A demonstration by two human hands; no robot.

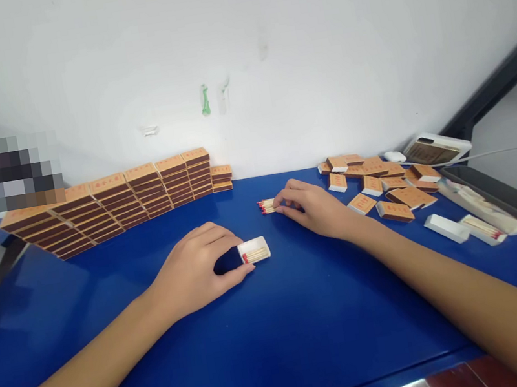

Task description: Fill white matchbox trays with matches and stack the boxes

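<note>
A small white matchbox tray (257, 244) lies on the blue table with several red-tipped matches (254, 255) along its near side. The thumb and fingers of my left hand (203, 261) close around the tray's left end. Farther back and to the right, my right hand (312, 206) pinches a small bunch of matches (268, 206) at the table surface, their red heads pointing left. Its fingertips hide the other ends of the bunch.
Stacked matchboxes (112, 197) form a wall at the back left, with a short stack (222, 176) beside it. Loose matchboxes (372, 169) are heaped at the right, near white trays (446, 228), a black phone-like slab (503, 190) and a white cable (502, 151).
</note>
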